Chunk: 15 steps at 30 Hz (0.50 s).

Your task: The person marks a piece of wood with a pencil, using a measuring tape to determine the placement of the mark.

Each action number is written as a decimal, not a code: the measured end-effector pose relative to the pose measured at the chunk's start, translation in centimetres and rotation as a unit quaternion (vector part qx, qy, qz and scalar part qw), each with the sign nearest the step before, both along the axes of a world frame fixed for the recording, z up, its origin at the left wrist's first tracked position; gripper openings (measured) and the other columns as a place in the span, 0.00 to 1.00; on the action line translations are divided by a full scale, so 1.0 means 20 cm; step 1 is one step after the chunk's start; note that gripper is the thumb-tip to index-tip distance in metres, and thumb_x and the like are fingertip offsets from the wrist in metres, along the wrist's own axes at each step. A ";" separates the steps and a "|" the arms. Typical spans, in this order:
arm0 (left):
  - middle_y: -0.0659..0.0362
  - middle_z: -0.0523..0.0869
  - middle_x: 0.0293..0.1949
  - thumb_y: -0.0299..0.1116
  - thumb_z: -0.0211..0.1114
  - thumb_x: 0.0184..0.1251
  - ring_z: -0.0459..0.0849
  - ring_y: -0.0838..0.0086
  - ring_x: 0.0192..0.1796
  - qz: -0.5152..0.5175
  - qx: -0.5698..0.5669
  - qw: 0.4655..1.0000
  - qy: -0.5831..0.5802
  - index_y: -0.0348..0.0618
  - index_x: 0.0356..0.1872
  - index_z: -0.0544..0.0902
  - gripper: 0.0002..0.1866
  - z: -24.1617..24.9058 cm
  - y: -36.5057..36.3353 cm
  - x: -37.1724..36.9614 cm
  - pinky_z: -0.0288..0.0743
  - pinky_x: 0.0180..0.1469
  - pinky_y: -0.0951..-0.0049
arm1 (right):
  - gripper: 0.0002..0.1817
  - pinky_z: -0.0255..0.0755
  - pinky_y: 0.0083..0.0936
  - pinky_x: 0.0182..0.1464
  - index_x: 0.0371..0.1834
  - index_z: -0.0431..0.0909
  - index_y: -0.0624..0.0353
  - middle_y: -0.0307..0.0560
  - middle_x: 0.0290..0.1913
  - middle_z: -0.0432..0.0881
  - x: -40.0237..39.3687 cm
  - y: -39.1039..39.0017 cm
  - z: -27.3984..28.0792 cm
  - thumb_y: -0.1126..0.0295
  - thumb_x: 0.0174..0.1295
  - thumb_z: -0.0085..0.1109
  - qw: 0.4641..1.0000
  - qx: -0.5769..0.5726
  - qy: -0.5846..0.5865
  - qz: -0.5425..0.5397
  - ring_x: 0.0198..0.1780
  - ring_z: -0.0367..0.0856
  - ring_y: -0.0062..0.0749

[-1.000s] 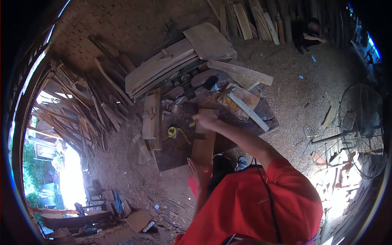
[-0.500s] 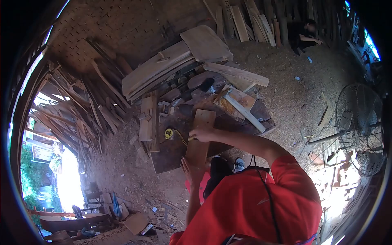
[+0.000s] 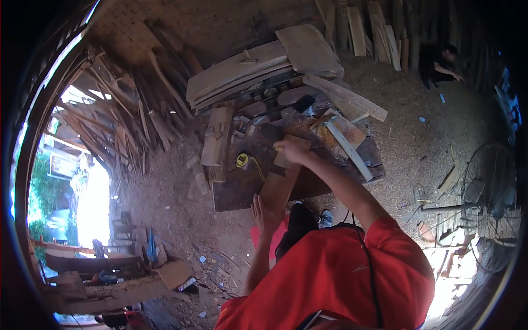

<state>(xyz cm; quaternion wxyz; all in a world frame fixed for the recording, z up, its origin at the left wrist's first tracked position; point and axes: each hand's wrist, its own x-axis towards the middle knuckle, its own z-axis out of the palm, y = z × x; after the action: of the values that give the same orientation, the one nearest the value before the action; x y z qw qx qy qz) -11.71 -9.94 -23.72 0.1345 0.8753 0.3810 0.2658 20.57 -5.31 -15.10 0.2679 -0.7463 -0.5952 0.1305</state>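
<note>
Two bare hands at a brown flat rectangular wooden board (image 3: 278, 188) on a low dark wooden table (image 3: 235, 193)

The board lies lengthwise at the table's near side, its near end at the edge by the person; the right hand (image 3: 294, 150), fingers curled closed on a small yellowish item (image 3: 279, 147) too small to identify, is over the board's far part, while the left hand (image 3: 267, 215) lies against the near end with fingers straight and unclenched; just left of the board sits a round yellow tape measure (image 3: 242, 160), its yellow blade partly out, and to the right a long pale wooden strip (image 3: 348, 152) slants toward the near edge; wide light-brown stacked planks (image 3: 237, 78) stand beyond, at the far side
</note>
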 end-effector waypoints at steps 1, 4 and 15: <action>0.35 0.63 0.81 0.52 0.84 0.50 0.62 0.41 0.83 0.003 -0.006 1.000 -0.001 0.34 0.84 0.55 0.64 0.00 0.00 0.00 0.55 0.83 0.37 | 0.19 0.83 0.51 0.51 0.59 0.88 0.41 0.53 0.45 0.91 0.04 0.01 0.01 0.69 0.65 0.61 0.999 -0.005 -0.019 -0.044 0.48 0.91 0.54; 0.36 0.63 0.81 0.54 0.84 0.51 0.62 0.41 0.83 0.008 -0.017 1.000 -0.008 0.34 0.84 0.55 0.65 -0.01 -0.01 0.00 0.54 0.84 0.37 | 0.20 0.83 0.50 0.51 0.61 0.88 0.39 0.51 0.46 0.92 -0.09 0.02 -0.05 0.68 0.66 0.62 0.996 -0.048 -0.078 0.007 0.48 0.91 0.54; 0.37 0.65 0.80 0.59 0.80 0.56 0.62 0.44 0.83 0.035 0.001 0.999 -0.014 0.33 0.84 0.53 0.64 -0.04 -0.02 0.04 0.53 0.84 0.39 | 0.24 0.86 0.53 0.45 0.64 0.83 0.43 0.56 0.40 0.91 -0.06 -0.16 -0.09 0.69 0.63 0.61 0.988 -0.049 -0.143 0.036 0.41 0.92 0.56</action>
<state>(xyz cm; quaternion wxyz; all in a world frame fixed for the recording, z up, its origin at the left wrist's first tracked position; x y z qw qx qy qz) -10.98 -10.25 -24.53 0.1291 0.8578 0.4092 0.2830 19.35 -8.61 -16.99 0.1380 -0.7477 -0.6466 0.0613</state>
